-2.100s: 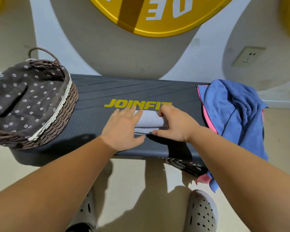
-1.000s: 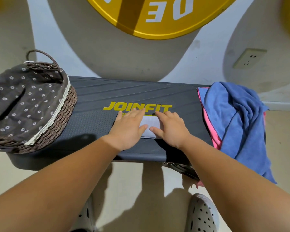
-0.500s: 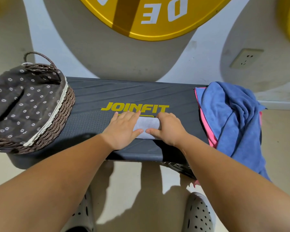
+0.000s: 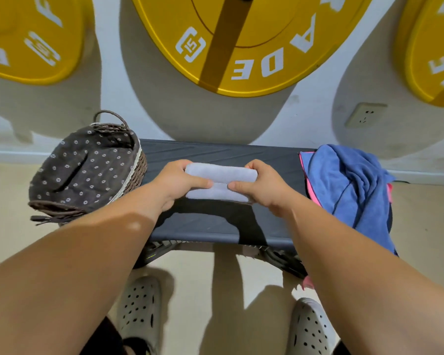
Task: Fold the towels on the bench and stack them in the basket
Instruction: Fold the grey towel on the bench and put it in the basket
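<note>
Over the middle of the tabletop (image 4: pixel 210 152), I hold one folded white towel (image 4: pixel 219 180) in my two hands. My left hand (image 4: pixel 177 183) grips its left end. My right hand (image 4: pixel 265 187) grips its right end. On each hand the thumb lies on the near side and the fingers curl over the far side. Both arms reach out in front of me, close together at the hands.

One basket (image 4: pixel 139 172) sits on the left end of the tabletop, near my left hand. On the right end, one blue towel (image 4: pixel 349 185) lies in a heap, with one pink towel (image 4: pixel 308 185) peeking out under it. Three yellow discs (image 4: pixel 241 47) hang behind. My two shoes (image 4: pixel 139 306) are down below.
</note>
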